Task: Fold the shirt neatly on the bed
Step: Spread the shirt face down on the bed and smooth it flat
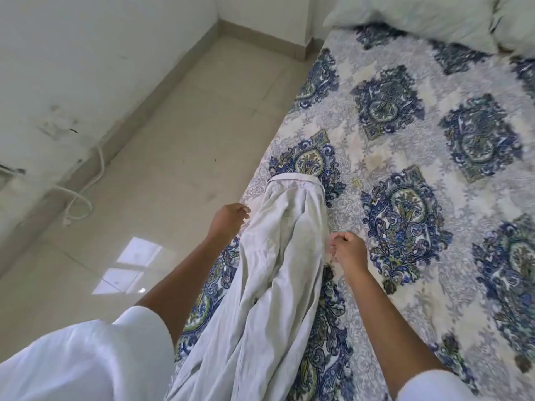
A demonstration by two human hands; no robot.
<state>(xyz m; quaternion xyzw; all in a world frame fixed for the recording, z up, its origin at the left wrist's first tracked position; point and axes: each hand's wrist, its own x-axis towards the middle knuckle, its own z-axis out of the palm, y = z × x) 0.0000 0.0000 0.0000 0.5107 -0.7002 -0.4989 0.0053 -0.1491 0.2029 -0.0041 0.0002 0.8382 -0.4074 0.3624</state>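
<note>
Head cam: pale shirt [286, 241] lies lengthwise along the bed [434, 157] edge, collar toward 12 o'clock. Left hand [228, 219] pinches its 9 o'clock side, right hand [348, 251] pinches the 3 o'clock side. Pillows [419, 18] sit at 1 o'clock, white cable [84, 198] on the floor [188, 125] at 9.

Single view — worn on the head, wide-angle, pitched forward and steeply down. Looks along both forearms [385, 314] to the left hand [228, 217] and right hand [348, 253], close in near frame centre, with the shirt [283, 241] between them. Takes in the patterned bed [434, 198] across the right half, the tiled floor [188, 125] and wall [72, 68] on the left, the pillows [419, 15] far off at the top right corner — sleeves [86, 363] cropped by the bottom edge.
</note>
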